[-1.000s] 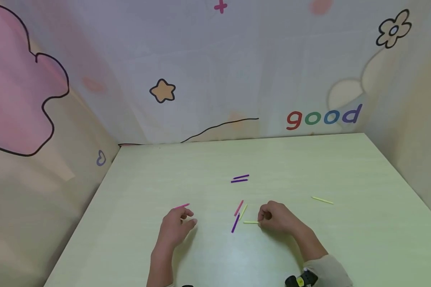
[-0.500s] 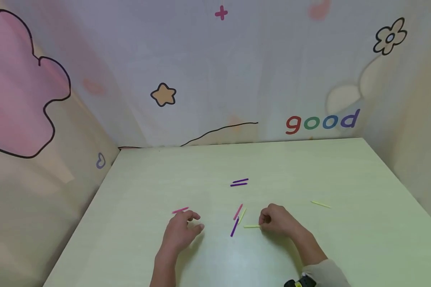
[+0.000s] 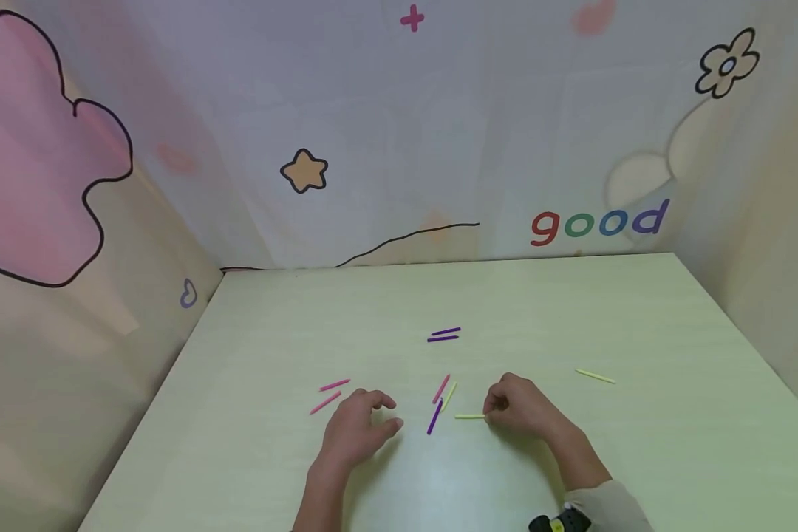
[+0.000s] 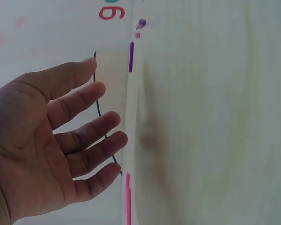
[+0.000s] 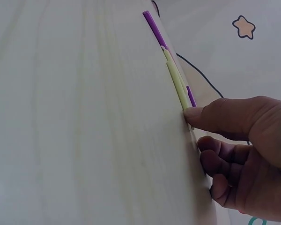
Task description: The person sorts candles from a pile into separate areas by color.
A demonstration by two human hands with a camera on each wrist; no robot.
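My right hand [image 3: 522,405] pinches one end of a thin pale-yellow stick [image 3: 469,417] between thumb and fingers, low over the table. In the right wrist view, the thumb lies on the end of this yellow stick [image 5: 177,84]. Just left of it sits a small cluster: a pink stick [image 3: 441,389], another yellow stick [image 3: 448,397] and a purple stick [image 3: 435,417]. My left hand [image 3: 357,427] hovers left of the cluster, holding nothing. Its fingers are relaxed and spread in the left wrist view. Two pink sticks [image 3: 335,385] lie on the table beyond it.
Farther back on the table [image 3: 292,318] lie two purple sticks [image 3: 442,338], side by side. A single yellow stick [image 3: 595,377] rests to the right, beyond my right hand. A printed cloth backdrop [image 3: 399,148] rises along the table's rear edge.
My left hand has moved right, away from the pink sticks, and a second pink stick now shows on the table. My right hand keeps its pinch on the yellow stick, almost in place.
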